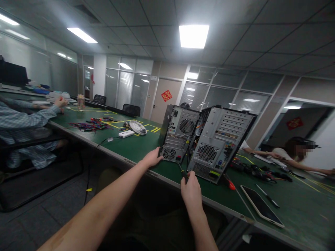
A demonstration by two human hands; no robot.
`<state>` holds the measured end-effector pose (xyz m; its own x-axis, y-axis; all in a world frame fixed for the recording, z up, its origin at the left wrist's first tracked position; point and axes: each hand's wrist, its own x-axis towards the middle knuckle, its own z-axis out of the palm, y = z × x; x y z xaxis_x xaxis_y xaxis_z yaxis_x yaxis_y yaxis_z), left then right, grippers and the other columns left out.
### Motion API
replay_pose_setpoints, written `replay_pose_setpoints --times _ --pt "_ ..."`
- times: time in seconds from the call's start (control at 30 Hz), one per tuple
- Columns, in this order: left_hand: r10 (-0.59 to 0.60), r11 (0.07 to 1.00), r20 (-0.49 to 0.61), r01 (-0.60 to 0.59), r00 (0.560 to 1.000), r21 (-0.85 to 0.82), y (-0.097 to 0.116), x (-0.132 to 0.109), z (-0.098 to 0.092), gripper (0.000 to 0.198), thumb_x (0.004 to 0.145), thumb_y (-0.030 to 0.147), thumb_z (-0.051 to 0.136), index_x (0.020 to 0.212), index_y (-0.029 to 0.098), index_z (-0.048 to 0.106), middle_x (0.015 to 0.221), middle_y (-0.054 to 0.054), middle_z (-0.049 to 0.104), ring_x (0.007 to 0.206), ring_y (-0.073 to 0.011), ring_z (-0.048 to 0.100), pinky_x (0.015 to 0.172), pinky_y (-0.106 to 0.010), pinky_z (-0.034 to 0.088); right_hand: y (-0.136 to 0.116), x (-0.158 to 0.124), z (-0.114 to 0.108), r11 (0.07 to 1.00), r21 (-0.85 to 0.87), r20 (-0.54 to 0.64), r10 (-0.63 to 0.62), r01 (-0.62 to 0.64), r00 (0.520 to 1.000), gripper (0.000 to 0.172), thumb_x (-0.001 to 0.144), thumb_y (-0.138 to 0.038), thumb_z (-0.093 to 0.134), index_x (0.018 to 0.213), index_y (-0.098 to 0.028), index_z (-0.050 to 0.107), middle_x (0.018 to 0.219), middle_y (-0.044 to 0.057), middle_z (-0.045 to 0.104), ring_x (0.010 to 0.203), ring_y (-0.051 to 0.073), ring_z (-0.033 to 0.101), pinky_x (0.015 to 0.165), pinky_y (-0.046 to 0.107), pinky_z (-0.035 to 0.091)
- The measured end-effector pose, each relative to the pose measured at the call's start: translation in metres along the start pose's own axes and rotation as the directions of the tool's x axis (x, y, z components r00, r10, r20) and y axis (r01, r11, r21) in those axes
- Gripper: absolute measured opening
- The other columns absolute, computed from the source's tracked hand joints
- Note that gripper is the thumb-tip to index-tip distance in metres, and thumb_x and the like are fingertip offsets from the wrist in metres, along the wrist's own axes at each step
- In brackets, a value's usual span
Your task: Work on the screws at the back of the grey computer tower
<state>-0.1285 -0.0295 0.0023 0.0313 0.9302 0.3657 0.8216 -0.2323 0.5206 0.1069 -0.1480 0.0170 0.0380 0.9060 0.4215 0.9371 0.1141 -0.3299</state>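
Observation:
Two computer towers stand side by side with their rear panels facing me. My left hand rests at the lower left corner of the left computer tower, thumb on the rear panel and the other fingers round its side, partly hidden. My right hand is closed round the dark handle of a screwdriver. Its thin shaft points up towards the bottom of the left tower, near the power supply; I cannot tell if the tip touches. The right computer tower stands just beyond my right hand.
Right of the towers lie a red-handled tool, a phone, a pen-like tool and black cables. On the left are coloured cables, a white power strip and a white coil. People sit at both sides.

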Motion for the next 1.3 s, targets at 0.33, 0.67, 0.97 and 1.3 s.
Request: replay_pose_setpoints --times 0.33,0.67,0.97,1.3 --pt "-0.032 0.974 0.01 0.029 0.999 0.226 0.008 -0.007 -0.001 0.06 0.1 0.049 0.041 0.148 0.014 0.037 0.123 -0.021 0.069 0.112 -0.0319 0.069 0.092 -0.037 0.05 -0.002 -0.002 0.002 1.0 0.017 0.023 -0.019 0.019 1.0 0.012 0.101 -0.019 0.047 0.111 -0.017 0.052 0.104 0.008 0.068 0.094 0.022 0.068 0.074 0.028 0.042" --pt "0.014 0.965 0.006 -0.015 1.0 0.26 0.007 -0.008 0.006 0.055 0.102 0.043 0.035 0.146 0.01 0.036 0.116 -0.023 0.07 0.104 -0.0315 0.071 0.088 -0.036 0.05 -0.004 -0.003 0.004 0.999 0.02 0.022 -0.029 0.029 0.999 0.015 0.1 -0.019 0.046 0.113 -0.017 0.053 0.104 0.009 0.067 0.095 0.021 0.068 0.075 0.028 0.044" --pt "0.016 0.983 0.003 -0.016 1.0 0.185 0.008 -0.007 0.005 0.057 0.101 0.038 0.04 0.15 0.009 0.034 0.118 -0.024 0.07 0.108 -0.0315 0.07 0.091 -0.036 0.05 -0.004 -0.005 0.008 0.998 0.029 0.004 -0.056 0.056 0.998 0.016 0.101 -0.02 0.044 0.115 -0.017 0.053 0.105 0.008 0.066 0.095 0.022 0.067 0.077 0.028 0.045" --pt "-0.012 0.99 -0.037 0.017 0.999 0.137 0.009 -0.01 -0.002 0.044 0.099 0.03 0.044 0.14 0.012 0.044 0.113 -0.021 0.072 0.104 -0.0309 0.071 0.09 -0.037 0.052 -0.006 -0.008 0.009 0.995 0.05 0.002 -0.086 0.086 0.996 0.017 0.102 -0.019 0.044 0.115 -0.018 0.054 0.104 0.008 0.065 0.096 0.02 0.067 0.078 0.026 0.044"
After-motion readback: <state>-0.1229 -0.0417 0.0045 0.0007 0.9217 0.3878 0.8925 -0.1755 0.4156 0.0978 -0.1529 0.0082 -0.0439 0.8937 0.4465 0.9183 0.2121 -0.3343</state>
